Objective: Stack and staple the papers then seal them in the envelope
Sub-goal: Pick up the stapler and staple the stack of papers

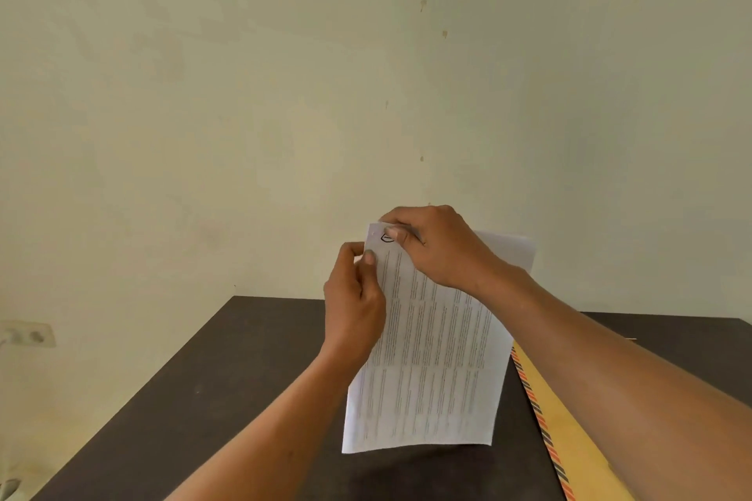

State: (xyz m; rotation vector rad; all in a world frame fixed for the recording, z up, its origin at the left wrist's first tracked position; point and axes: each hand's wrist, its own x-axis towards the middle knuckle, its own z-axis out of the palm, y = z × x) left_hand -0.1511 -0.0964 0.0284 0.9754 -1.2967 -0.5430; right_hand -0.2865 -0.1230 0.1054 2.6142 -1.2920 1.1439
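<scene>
A stack of white printed papers (431, 370) is held up above the dark table (228, 378), tilted with its top edge towards the wall. My left hand (354, 301) pinches the stack's upper left edge between thumb and fingers. My right hand (435, 244) grips the top left corner, thumb pressed beside a small black mark. A yellow envelope (569, 431) with a red and black striped border lies flat on the table at the right, partly under my right forearm. No stapler is in view.
A pale wall rises right behind the table. A white wall socket (30, 334) with a plug sits low at the far left. The table's left edge runs diagonally towards the lower left corner.
</scene>
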